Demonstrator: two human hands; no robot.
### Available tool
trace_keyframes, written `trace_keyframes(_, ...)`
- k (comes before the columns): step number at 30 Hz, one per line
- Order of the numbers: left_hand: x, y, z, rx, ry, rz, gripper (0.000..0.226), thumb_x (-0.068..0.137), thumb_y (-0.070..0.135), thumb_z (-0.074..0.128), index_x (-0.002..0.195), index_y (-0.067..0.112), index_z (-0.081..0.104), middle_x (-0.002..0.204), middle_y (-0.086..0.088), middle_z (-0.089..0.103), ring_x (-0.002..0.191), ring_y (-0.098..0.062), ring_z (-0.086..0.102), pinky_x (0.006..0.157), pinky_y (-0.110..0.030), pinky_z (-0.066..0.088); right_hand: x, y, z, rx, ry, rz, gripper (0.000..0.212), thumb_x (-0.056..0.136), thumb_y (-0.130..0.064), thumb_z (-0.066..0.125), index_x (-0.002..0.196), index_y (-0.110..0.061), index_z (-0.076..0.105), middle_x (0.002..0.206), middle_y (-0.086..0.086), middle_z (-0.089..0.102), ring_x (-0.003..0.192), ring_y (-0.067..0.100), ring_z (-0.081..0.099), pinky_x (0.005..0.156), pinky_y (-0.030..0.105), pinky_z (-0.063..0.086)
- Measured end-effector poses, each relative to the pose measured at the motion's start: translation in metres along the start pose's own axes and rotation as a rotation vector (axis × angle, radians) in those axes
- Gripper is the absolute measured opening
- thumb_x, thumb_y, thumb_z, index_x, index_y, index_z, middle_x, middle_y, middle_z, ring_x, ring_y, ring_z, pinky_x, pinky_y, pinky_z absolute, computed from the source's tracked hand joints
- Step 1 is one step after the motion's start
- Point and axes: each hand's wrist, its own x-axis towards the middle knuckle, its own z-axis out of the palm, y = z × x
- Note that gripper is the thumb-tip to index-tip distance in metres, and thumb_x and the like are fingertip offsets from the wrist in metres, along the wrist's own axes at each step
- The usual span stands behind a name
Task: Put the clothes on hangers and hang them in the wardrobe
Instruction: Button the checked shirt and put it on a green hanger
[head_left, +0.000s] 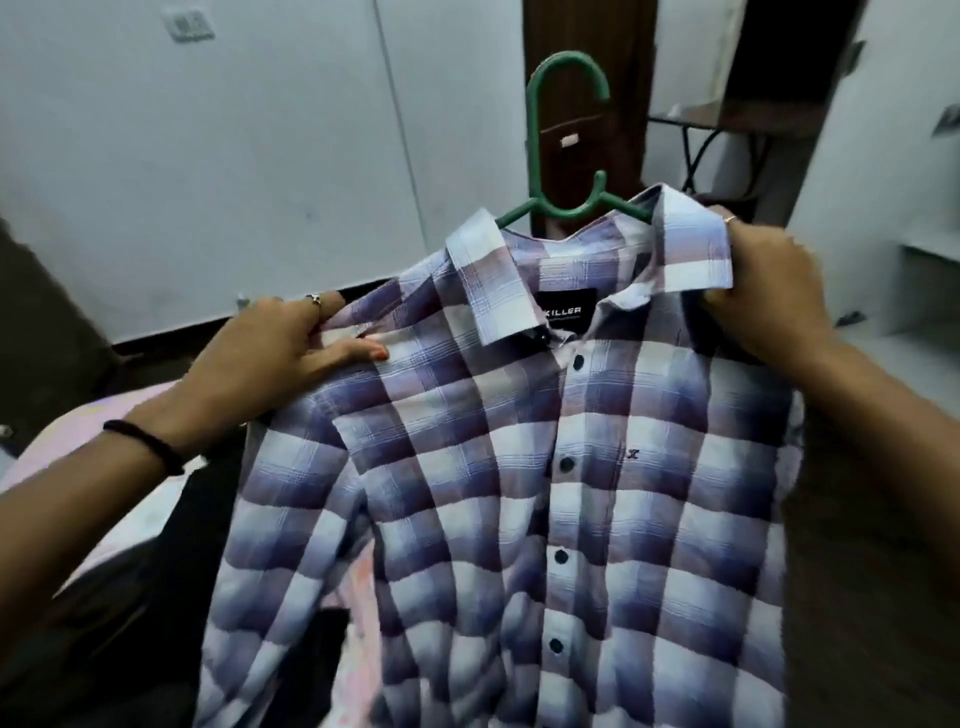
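Checked shirt (519, 493) — purple, blue and white squares, dark buttons down the front placket, held up in the near centre and filling most of the view. Black neck label inside the collar reads "KILLER"; a small dark embroidered mark sits on the chest to the right of the placket, too small to read. Collar open, both points turned out.

Green plastic hanger (566, 156) — inside the shirt's neck, its arms hidden under the shoulders, hook standing up above the collar against a dark wooden panel (587, 31) in the far centre.

Left hand (270, 353) — ring on one finger, black band at the wrist, thumb and fingers pinching the shirt's left shoulder seam.

Right hand (769, 291) — ring on one finger, fingers curled round the right collar and shoulder, gripping the cloth.

Pink patterned bedding (78, 447) — near left, below the left arm.

White wall (208, 156) — far left, with a switch plate (187, 25) near its top; writing on it not legible.
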Motion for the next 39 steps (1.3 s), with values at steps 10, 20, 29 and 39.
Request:
trace_keyframes(10,0.217,0.106,-0.064,-0.074,-0.043,0.215,0.073,0.066,0.087,0.038,0.072,0.014,0.045,0.055,-0.004,0.049,0.057,-0.031,0.049,0.056,-0.041,0.043,0.119,0.108,-0.146,-0.184,0.071,0.058,0.022,0.086,-0.020,0.051,0.101,-0.003,0.053,0.084,0.033,0.060,0.075,0.053,0.055,0.060,0.044,0.037)
trace_keyframes(20,0.317,0.148,-0.085,-0.007,0.094,0.362,0.059,0.076,0.077,0.039,0.099,0.028,0.063,0.072,-0.013,0.066,0.072,-0.036,0.063,0.059,-0.036,0.044,0.182,0.140,-0.220,-0.178,0.041,0.038,0.016,0.086,-0.009,0.053,0.099,-0.001,0.051,0.084,0.031,0.059,0.072,0.048,0.054,0.059,0.035,0.028)
trace_keyframes(29,0.353,0.185,-0.079,-0.036,0.099,0.483,0.058,0.080,0.073,0.037,0.090,0.022,0.062,0.066,-0.011,0.064,0.064,-0.034,0.062,0.052,-0.033,0.042,0.145,0.154,-0.253,-0.119,0.126,0.171,0.011,0.088,-0.008,0.053,0.098,-0.013,0.053,0.089,0.013,0.063,0.079,0.036,0.057,0.063,0.041,0.045)
trace_keyframes(39,0.414,0.252,-0.026,-0.419,0.021,0.578,0.035,0.082,0.060,0.053,0.067,0.033,0.039,0.054,0.010,0.046,0.051,-0.008,0.048,0.050,-0.032,0.042,0.167,0.233,-0.260,-0.265,0.174,0.243,0.032,0.078,-0.004,0.069,0.103,-0.014,0.053,0.094,0.012,0.065,0.080,0.039,0.057,0.064,0.038,0.041)
